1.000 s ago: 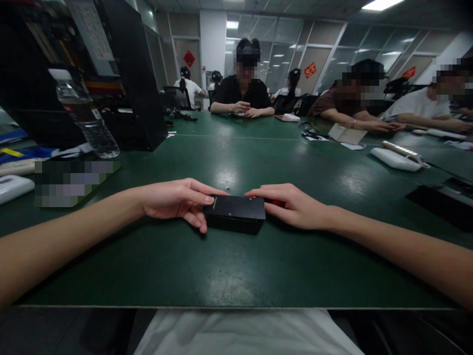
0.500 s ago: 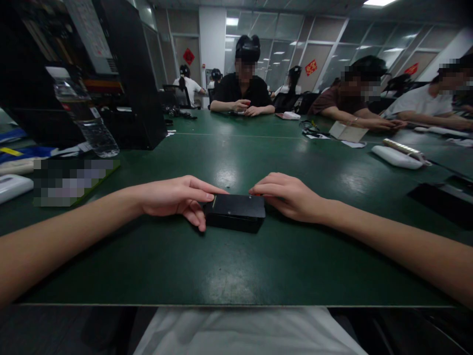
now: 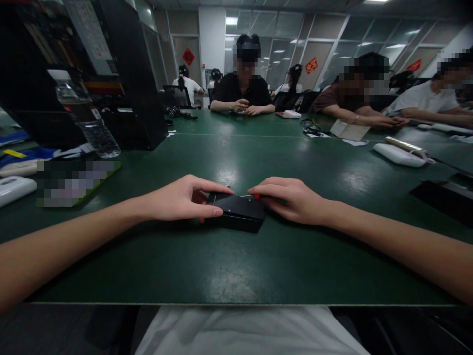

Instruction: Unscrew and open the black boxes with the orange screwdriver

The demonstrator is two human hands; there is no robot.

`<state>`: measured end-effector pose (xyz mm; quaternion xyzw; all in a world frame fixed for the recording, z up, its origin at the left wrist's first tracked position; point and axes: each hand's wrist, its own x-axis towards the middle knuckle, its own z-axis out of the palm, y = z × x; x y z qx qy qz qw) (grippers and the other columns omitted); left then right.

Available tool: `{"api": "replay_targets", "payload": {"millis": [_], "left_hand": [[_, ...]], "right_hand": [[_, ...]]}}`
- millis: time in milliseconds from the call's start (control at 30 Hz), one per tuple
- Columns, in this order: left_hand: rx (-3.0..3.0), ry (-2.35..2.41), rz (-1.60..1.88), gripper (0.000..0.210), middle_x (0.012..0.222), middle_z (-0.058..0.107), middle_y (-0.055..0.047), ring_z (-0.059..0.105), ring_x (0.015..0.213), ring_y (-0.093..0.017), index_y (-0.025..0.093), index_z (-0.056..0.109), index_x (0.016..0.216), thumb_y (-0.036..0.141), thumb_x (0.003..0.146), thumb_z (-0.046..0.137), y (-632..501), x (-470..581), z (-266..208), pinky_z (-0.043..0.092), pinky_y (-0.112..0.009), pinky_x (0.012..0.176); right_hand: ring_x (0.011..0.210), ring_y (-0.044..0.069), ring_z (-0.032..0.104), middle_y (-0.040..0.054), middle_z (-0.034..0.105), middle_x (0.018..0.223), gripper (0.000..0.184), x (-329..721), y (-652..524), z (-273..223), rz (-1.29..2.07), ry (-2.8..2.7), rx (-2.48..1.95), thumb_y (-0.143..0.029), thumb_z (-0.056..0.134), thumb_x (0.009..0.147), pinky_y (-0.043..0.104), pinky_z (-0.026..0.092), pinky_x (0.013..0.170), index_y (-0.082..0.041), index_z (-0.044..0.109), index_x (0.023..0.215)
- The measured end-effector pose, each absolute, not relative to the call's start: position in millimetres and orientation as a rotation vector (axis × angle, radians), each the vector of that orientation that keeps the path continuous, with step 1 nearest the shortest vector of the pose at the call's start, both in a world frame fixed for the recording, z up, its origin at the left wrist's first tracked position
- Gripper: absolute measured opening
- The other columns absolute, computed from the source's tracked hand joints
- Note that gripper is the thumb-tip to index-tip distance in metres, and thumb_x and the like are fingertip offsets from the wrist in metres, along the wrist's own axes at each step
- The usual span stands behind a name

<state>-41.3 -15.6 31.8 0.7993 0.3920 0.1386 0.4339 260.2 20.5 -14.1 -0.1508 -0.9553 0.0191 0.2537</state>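
Note:
A small flat black box (image 3: 240, 209) lies on the green table, with small screw heads on its top. Its lid looks slightly raised along the near side. My left hand (image 3: 185, 199) grips the box's left end, thumb on the near edge and fingers on the far edge. Close by the box's right end, my right hand (image 3: 291, 199) is closed on what looks like a small screwdriver; a bit of red (image 3: 256, 196) shows at the fingertips, with a thin pale shaft pointing left over the box's far edge. Most of this tool is hidden by the fingers.
A water bottle (image 3: 86, 116) leans by a black cabinet (image 3: 136, 74) at the left. A blurred green-edged item (image 3: 77, 185) lies nearer. To the right are a white device (image 3: 399, 155) and a dark flat object (image 3: 443, 202). Several people sit around the table.
My left thumb has moved from the box's top to its near edge, and the fingers reach further along the far side. The box has turned slightly. More red shows at my right fingertips.

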Motion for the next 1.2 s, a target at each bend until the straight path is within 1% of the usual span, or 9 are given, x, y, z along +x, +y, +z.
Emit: {"api": "replay_targets", "payload": {"millis": [233, 333, 500, 600, 667, 767, 833, 967, 1200], "left_hand": [[2.022, 0.994, 0.407, 0.055, 0.069, 0.067, -0.002, 0.062, 0.058, -0.013, 0.015, 0.064, 0.136, 0.042, 0.089, 0.067, -16.7, -39.5, 30.9, 0.045, -0.02, 0.053], [2.027, 1.011, 0.404, 0.056, 0.067, 0.067, -0.002, 0.061, 0.058, -0.014, 0.015, 0.062, 0.138, 0.043, 0.089, 0.066, -16.6, -39.9, 30.1, 0.044, -0.02, 0.052], [2.019, 0.974, 0.414, 0.055, 0.07, 0.067, -0.002, 0.062, 0.059, -0.013, 0.015, 0.063, 0.136, 0.041, 0.088, 0.068, -16.1, -40.7, 27.8, 0.046, -0.02, 0.053], [2.012, 0.945, 0.435, 0.054, 0.081, 0.069, -0.004, 0.063, 0.06, -0.012, 0.016, 0.063, 0.135, 0.04, 0.087, 0.07, -15.4, -41.2, 26.6, 0.048, -0.02, 0.054], [2.012, 0.936, 0.448, 0.054, 0.088, 0.07, -0.005, 0.063, 0.061, -0.012, 0.017, 0.064, 0.134, 0.04, 0.086, 0.072, -14.8, -41.8, 25.8, 0.05, -0.02, 0.056], [2.016, 0.939, 0.466, 0.054, 0.088, 0.069, -0.005, 0.064, 0.061, -0.012, 0.017, 0.064, 0.133, 0.041, 0.085, 0.073, -14.1, -42.7, 24.6, 0.051, -0.021, 0.057], [2.021, 0.936, 0.478, 0.055, 0.088, 0.069, -0.005, 0.063, 0.06, -0.012, 0.017, 0.064, 0.133, 0.041, 0.085, 0.074, -14.0, -43.0, 23.9, 0.051, -0.02, 0.056], [2.038, 0.927, 0.488, 0.057, 0.091, 0.069, -0.005, 0.063, 0.059, -0.011, 0.018, 0.063, 0.135, 0.042, 0.084, 0.074, -14.4, -43.2, 23.2, 0.05, -0.02, 0.055], [2.055, 0.953, 0.496, 0.058, 0.084, 0.069, -0.004, 0.064, 0.059, -0.012, 0.018, 0.063, 0.135, 0.043, 0.084, 0.074, -13.7, -43.6, 22.9, 0.05, -0.02, 0.055]], "right_hand": [[0.079, 0.016, 0.063, 0.0089, 0.068, 0.098, 0.031, 278.5, 23.3, -7.9, -0.063, -2.716, -0.644, -0.02, 0.051, 0.091, 0.026, 0.049, 0.07, -0.016, 0.062, 0.12], [0.08, 0.017, 0.064, 0.0096, 0.068, 0.1, 0.032, 277.6, 21.0, -7.2, -0.092, -2.74, -0.682, -0.021, 0.051, 0.092, 0.027, 0.048, 0.069, -0.015, 0.063, 0.12], [0.088, 0.02, 0.065, 0.0115, 0.068, 0.106, 0.029, 272.3, 15.8, -6.8, -0.165, -2.741, -0.687, -0.026, 0.05, 0.096, 0.031, 0.05, 0.074, -0.015, 0.064, 0.119], [0.096, 0.022, 0.064, 0.0121, 0.069, 0.108, 0.026, 269.8, 10.9, -5.9, -0.16, -2.619, -0.6, -0.028, 0.052, 0.097, 0.035, 0.052, 0.082, -0.017, 0.065, 0.116], [0.098, 0.022, 0.064, 0.0116, 0.069, 0.108, 0.026, 267.1, 5.7, -5.4, -0.09, -2.549, -0.538, -0.03, 0.053, 0.097, 0.035, 0.052, 0.085, -0.018, 0.064, 0.118], [0.097, 0.022, 0.064, 0.0118, 0.069, 0.109, 0.034, 260.8, -3.9, -5.3, 0.021, -2.513, -0.502, -0.038, 0.058, 0.095, 0.035, 0.054, 0.083, -0.018, 0.062, 0.123], [0.096, 0.022, 0.065, 0.0121, 0.069, 0.108, 0.038, 256.0, -10.1, -5.2, 0.057, -2.503, -0.517, -0.043, 0.061, 0.093, 0.035, 0.054, 0.082, -0.017, 0.063, 0.122], [0.092, 0.021, 0.066, 0.0113, 0.071, 0.103, 0.035, 249.0, -18.9, -2.8, 0.115, -2.462, -0.589, -0.042, 0.065, 0.091, 0.034, 0.054, 0.08, -0.016, 0.066, 0.114], [0.084, 0.019, 0.065, 0.0096, 0.071, 0.1, 0.033, 247.2, -23.4, 2.0, 0.188, -2.432, -0.659, -0.041, 0.064, 0.091, 0.031, 0.053, 0.076, -0.016, 0.068, 0.112]]}}
